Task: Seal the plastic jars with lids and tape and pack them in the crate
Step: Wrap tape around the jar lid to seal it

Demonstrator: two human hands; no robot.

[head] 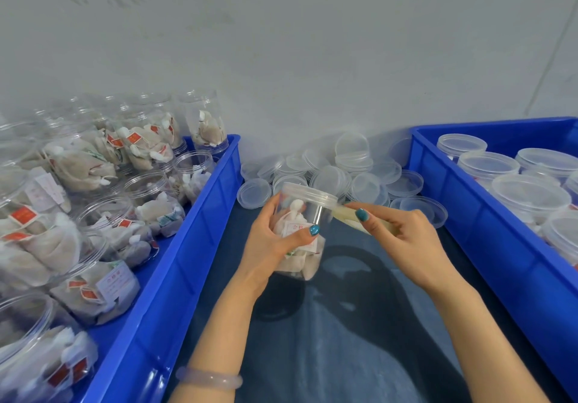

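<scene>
At the left of the frame, the blue left crate [187,246] holds open jars [78,158] stuffed with pale pouches, some bearing red labels. None of these has a cover on its mouth. Low in the frame, a pale bracelet [209,378] circles your left wrist.

Just left of centre, your left hand [269,240] grips the jar [309,211], with the thumb curled across its front. You hold it slightly tilted over the dark desk [359,324], in the gap between the two crates. This jar has pouches inside and a clear lid [309,193] on top. Behind it, along the wall, lies a heap of loose lids [344,164].

Just right of the jar, a yellowish strip of tape [347,217] runs from the lid's rim to your right hand [406,236]. That hand pinches the strip between thumb and fingers.

At the right of the frame, the blue right crate [469,224] holds upright lidded jars [528,196], packed close together.
</scene>
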